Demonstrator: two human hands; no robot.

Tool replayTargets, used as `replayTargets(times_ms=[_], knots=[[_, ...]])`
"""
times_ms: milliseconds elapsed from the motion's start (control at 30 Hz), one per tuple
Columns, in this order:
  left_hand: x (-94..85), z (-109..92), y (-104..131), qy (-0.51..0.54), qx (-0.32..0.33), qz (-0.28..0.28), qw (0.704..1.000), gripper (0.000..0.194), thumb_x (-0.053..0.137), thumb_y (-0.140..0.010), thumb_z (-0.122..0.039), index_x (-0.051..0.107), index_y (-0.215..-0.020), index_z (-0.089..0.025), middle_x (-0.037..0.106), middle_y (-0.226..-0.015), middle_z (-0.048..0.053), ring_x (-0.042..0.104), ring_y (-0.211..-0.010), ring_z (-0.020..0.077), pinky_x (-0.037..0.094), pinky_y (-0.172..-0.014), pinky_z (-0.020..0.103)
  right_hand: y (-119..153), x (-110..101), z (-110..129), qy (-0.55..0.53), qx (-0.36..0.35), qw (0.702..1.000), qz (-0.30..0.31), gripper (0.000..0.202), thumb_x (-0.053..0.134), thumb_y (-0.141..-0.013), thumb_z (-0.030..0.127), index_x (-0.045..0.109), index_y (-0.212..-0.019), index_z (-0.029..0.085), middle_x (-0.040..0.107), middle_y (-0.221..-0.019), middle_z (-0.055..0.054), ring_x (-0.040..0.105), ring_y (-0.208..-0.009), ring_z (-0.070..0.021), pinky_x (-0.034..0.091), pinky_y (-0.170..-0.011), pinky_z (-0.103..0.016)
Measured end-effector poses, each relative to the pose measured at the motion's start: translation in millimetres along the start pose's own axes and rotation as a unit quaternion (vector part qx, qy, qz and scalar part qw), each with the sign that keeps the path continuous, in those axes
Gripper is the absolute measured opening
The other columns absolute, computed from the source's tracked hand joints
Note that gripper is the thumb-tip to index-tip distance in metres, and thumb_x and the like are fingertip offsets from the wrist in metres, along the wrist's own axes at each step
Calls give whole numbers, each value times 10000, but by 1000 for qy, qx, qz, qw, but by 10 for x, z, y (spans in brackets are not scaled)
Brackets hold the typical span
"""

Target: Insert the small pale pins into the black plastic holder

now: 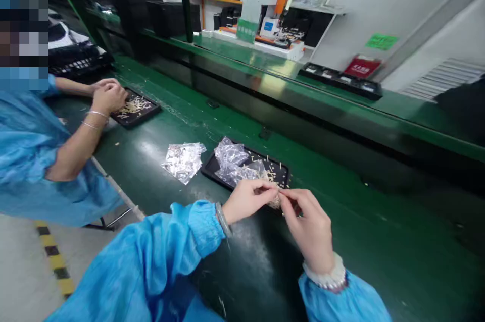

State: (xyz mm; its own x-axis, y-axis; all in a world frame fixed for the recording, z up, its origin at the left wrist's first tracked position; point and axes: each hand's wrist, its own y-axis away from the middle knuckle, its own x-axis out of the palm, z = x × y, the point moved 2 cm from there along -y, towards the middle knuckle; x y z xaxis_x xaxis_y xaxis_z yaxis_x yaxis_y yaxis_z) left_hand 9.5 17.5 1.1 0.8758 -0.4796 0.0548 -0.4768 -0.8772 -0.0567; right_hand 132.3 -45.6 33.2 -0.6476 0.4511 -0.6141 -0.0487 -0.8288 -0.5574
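Looks partway: loose beige pieces [270, 175] and clear plastic bags [229, 153] in black tray [209, 169]. Left hand [244, 201], right hand [311, 227] pinched; can't tell on what.

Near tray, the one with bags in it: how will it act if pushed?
The tray looks stiff and straight-edged, so it should slide as one piece. It's low and lies flat, so tipping seems unlikely. The small pale parts look loose and would probably shift; the thin, crumpled bags may slip.

Open green bench [382, 221] right of the black tray [210, 166]; shelf [326, 110] blocks behind.
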Motion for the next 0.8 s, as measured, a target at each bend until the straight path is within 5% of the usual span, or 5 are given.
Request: replayTargets(times_ms=[267,533,700,800], knots=[[-26,-129,31,-59,54,-5,997,157,571,-802,-213,682,-825,-104,670,-801,56,615,-707,129,496,-637,207,-2,-43,0,8,-4,1000,4,100,524,-895,222,617,-916,194,607,-848,-39,584,-739,-174,479,-673,-299],[-51,-205,86,-267,290,5,919,206,464,-861,-163,661,-810,-127,642,-782,54,575,-752,127,473,-726,229,6,-2,41,56,-5,998,-4,107,503,-883,217,602,-856,185,604,-797,-31,568,-660,-154,454,-592,-264],[-13,-197,112,-229,229,-11,946,160,507,-830,-152,661,-791,-134,624,-754,31,562,-706,110,447,-668,200,25,44,49,48,20,998,-27,109,506,-853,221,587,-792,181,592,-756,-26,540,-611,-148,439,-580,-266],[-15,-194,93,-174,155,-26,972,122,547,-793,-140,666,-770,-138,627,-740,13,546,-651,93,422,-598,178,28,47,-24,-23,105,994,-24,135,526,-827,287,588,-757,190,593,-734,-29,547,-618,-168,444,-573,-278]])
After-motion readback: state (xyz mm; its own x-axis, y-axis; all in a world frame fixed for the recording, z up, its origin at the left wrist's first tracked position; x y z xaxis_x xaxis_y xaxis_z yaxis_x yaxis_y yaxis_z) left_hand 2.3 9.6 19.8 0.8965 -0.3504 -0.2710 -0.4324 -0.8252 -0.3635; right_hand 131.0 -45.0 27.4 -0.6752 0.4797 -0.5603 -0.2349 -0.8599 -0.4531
